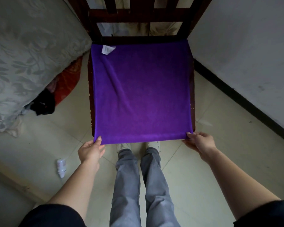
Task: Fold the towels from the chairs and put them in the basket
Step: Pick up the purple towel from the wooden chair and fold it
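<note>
A purple towel [140, 90] lies spread flat over the seat of a dark wooden chair [138, 13], covering nearly all of it. A white label sits at its far left corner. My left hand [91, 150] pinches the near left corner of the towel. My right hand [199, 141] pinches the near right corner. The near edge hangs slightly over the seat's front. No basket is in view.
A bed with a grey patterned cover [23, 54] stands at the left, with red and black cloth [59, 89] bundled beneath it. A white wall with dark skirting [246, 99] runs along the right. A small white object [61, 166] lies on the tiled floor.
</note>
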{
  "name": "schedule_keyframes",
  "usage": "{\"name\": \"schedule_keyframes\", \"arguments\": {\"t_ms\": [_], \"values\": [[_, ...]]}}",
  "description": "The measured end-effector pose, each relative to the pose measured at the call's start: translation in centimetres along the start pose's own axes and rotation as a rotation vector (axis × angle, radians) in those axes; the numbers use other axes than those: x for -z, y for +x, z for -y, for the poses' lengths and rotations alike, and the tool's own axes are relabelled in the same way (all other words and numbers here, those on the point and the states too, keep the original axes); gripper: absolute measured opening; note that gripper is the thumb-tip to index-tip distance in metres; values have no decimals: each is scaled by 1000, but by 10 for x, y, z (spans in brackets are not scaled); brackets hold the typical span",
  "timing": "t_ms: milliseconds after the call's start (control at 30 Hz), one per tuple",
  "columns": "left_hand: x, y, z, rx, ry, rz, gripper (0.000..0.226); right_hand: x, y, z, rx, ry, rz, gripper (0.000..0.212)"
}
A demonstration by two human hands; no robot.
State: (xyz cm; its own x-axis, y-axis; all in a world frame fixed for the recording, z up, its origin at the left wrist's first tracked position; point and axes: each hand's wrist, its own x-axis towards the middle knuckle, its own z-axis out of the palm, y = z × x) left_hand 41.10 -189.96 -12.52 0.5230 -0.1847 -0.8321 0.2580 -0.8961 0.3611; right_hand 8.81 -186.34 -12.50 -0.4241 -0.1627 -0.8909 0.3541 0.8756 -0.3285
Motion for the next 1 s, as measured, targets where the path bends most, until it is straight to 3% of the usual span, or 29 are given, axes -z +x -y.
{"name": "schedule_keyframes", "arguments": {"t_ms": [67,233,300,400,567,700,833,1000], "values": [[2,-5,-4,14,-18,14,32,2,-4,2,-23,58,6,23],[15,-15,-3,66,1,-14,33,11,-16,5,-53,-55,-53,23],[14,-22,-12,35,-3,-6,22,12,-21,13,-47,-32,-41,22],[7,-32,-41,-85,-15,-3,29,10,-28,42,46,82,28,30],[-14,-46,-103,-168,-74,183,28,-12,-34,109,116,276,94,19],[-29,-43,-134,-230,-96,253,23,-32,-28,146,168,360,106,23],[-39,-35,-152,-456,108,246,31,-46,-17,167,262,302,115,27],[-53,-23,-179,-517,142,229,24,-56,-5,188,446,42,2,24]]}}
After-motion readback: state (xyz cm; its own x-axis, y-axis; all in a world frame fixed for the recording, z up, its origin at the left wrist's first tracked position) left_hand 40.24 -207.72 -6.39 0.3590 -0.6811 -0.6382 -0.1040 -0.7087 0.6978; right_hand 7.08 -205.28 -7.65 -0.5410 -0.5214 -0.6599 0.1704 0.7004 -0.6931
